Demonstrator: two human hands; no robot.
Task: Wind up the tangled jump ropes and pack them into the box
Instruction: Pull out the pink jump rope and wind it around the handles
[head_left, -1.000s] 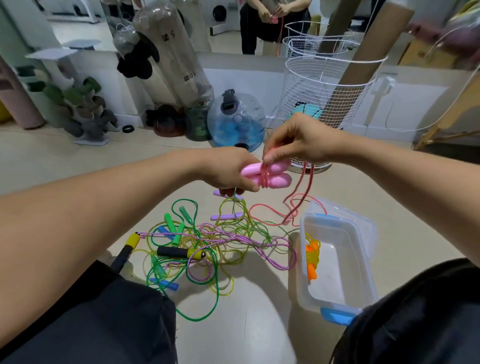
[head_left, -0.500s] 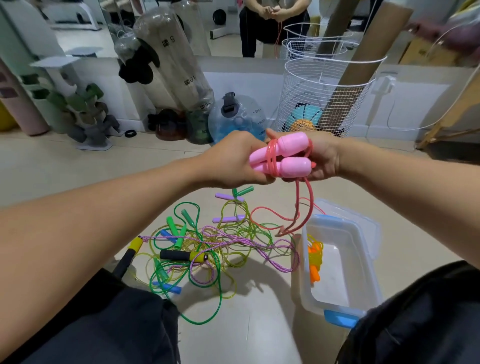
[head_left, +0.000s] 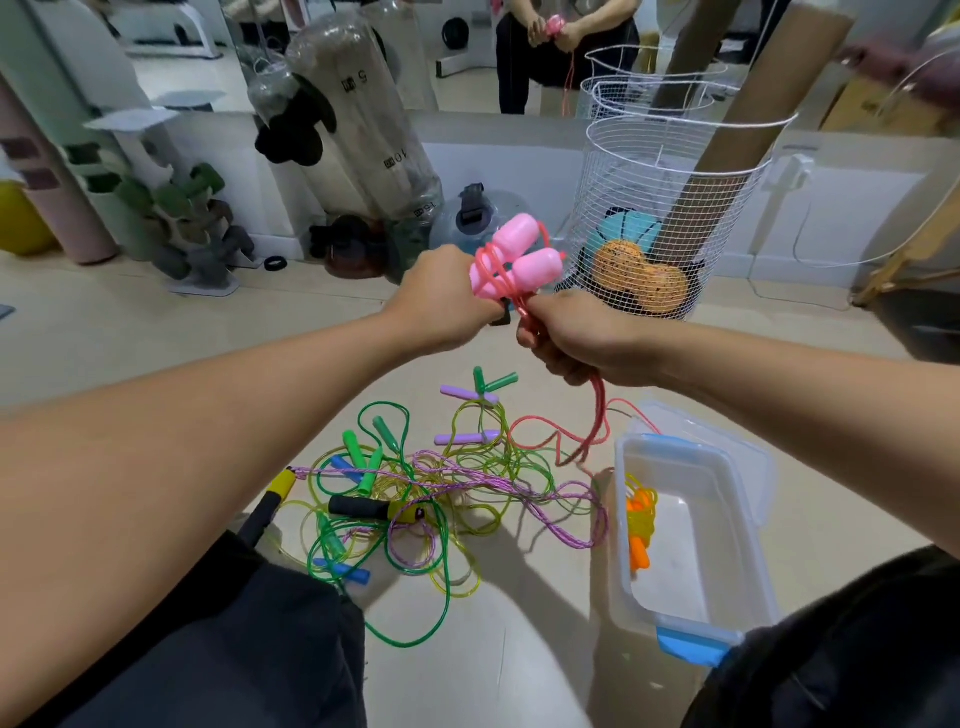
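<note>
Two pink handles (head_left: 511, 262) with red cord (head_left: 597, 415) wrapped round them, gripped in left hand (head_left: 441, 306). Right hand (head_left: 576, 338) clenches the cord just below; its tail drops to the floor beside the tangled ropes (head_left: 415, 493). Box (head_left: 727, 519) at right holds an orange-handled rope (head_left: 640, 525).

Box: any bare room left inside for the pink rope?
Yes. The box floor is bare right of and below the orange-handled rope, which hugs the left wall. Crowded: floor left of the box, under the tangled ropes.
</note>
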